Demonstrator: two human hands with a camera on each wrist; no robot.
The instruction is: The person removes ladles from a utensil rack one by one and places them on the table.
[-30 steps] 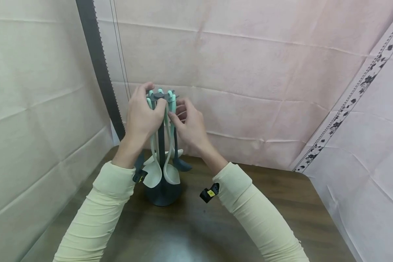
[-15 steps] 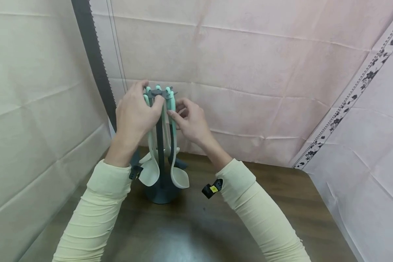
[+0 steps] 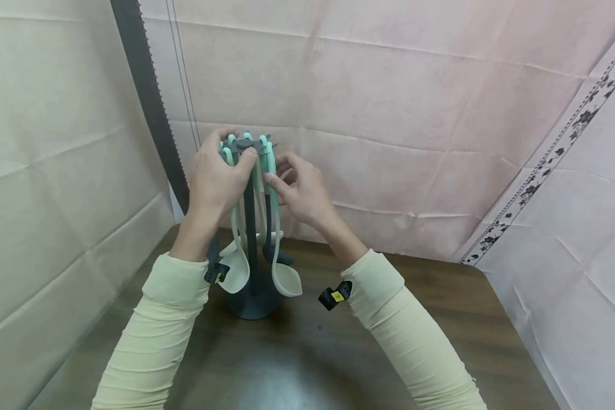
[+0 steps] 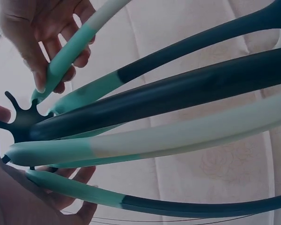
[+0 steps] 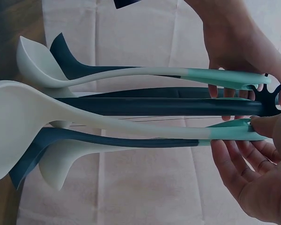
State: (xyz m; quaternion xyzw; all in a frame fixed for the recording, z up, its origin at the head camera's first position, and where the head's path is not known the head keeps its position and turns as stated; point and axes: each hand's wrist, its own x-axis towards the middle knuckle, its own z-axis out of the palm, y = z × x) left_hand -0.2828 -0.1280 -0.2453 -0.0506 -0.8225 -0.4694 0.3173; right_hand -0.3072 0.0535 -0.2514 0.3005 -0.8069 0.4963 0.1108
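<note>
A dark utensil stand is on the table, its round base down and a pronged top holding several hanging kitchen utensils with mint handle ends. My left hand grips that top, thumb on the near side and fingers round behind. At the right side, my right hand pinches the mint handle of a white ladle between thumb and fingers, its hooked end right at a prong in the left wrist view. Another white utensil with a deep bowl hangs at the left. A dark utensil shows in the right wrist view.
The brown wooden table extends in front and to the right. Pale cloth walls stand close behind the stand and at both sides. Black wrist straps hang at the sleeve cuffs.
The white ladle has swung right, away from the pole, and the other utensils have shifted around the stand. My left hand has moved slightly left; the right keeps its pinch on the handle.
</note>
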